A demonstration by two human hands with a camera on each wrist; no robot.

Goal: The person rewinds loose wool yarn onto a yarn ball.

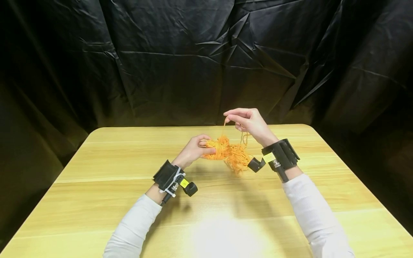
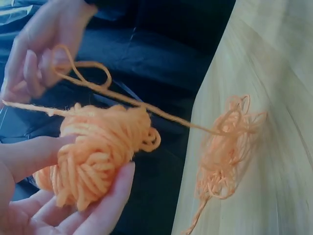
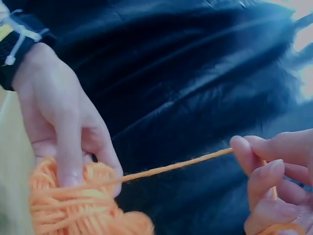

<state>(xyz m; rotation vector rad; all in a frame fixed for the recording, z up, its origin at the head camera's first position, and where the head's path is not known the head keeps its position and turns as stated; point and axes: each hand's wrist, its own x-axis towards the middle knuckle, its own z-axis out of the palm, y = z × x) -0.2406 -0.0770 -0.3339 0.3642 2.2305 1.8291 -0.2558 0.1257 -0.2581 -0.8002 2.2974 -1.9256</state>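
Observation:
My left hand (image 1: 191,148) grips an orange ball of yarn (image 1: 219,147), held above the table. In the left wrist view the thumb presses one side of the ball (image 2: 105,152) while the fingers curve beneath it. Higher and to the right, my right hand (image 1: 251,122) pinches a yarn strand (image 3: 181,165) between thumb and forefinger. That strand runs taut from the ball to the fingertips. Slack yarn (image 2: 100,88) loops below the right hand and leads to a loose, tangled heap of yarn (image 2: 222,156) on the table.
The light wooden table (image 1: 96,193) has a rounded far edge. Black sheeting (image 1: 174,71) hangs behind it and at both sides. Black wrist straps with small cameras sit on both arms, the right camera (image 1: 256,165) overlapping the loose yarn's edge in the head view.

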